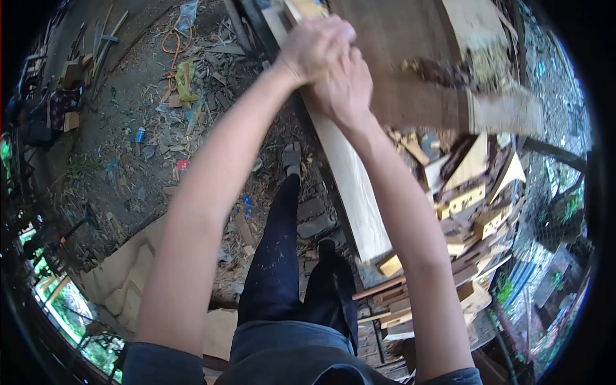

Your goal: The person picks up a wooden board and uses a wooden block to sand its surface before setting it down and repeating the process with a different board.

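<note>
Both arms reach forward over a long pale board [353, 186] that runs along the edge of a work surface. My left hand [316, 50] is closed, its fingers curled near the far end of the board. My right hand [345, 88] is pressed right against it, also closed, a little nearer to me. Motion blurs both hands, and I cannot tell what is inside their grip. A yellowish piece of wood [309, 9] shows just beyond the left knuckles.
A wide brown slab [410, 83] with a rough, broken edge lies right of the hands. Below it is a heap of wood offcuts [465, 199]. Wood scraps and litter cover the dirt floor, with a blue can [140, 135] at left. A person [54, 109] is low at the far left.
</note>
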The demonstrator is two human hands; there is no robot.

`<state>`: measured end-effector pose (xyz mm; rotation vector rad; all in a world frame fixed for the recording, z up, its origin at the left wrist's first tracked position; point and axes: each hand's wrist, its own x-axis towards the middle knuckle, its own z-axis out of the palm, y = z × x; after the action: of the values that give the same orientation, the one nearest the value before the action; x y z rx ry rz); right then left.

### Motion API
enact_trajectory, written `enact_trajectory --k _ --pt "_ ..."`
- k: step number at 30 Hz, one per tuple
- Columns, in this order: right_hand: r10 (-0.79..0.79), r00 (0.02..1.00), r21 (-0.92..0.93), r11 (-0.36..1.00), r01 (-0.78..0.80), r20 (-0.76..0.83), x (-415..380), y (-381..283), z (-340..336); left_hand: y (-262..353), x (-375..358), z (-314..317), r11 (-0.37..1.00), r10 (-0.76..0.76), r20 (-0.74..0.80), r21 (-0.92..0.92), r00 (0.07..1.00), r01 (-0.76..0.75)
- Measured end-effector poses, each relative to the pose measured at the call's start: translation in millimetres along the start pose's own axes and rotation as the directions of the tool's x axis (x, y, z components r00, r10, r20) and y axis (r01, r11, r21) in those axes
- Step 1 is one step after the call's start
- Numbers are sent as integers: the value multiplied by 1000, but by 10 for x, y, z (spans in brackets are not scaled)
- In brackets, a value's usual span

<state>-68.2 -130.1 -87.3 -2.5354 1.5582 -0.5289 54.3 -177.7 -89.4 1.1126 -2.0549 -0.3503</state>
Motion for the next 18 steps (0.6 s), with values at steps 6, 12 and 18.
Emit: enact_trajectory --k 6,12,18 --pt "26 996 107 994 -35 82 -1245 91 -308 1076 -547 272 987 89 170 120 981 -110" --pt "103 967 57 991 -119 233 -3078 203 -981 2633 -1502 931 995 -14 238 -97 971 38" --pt "57 973 89 993 -78 224 -2254 142 -755 1878 -1225 710 999 -23 133 -40 991 28"
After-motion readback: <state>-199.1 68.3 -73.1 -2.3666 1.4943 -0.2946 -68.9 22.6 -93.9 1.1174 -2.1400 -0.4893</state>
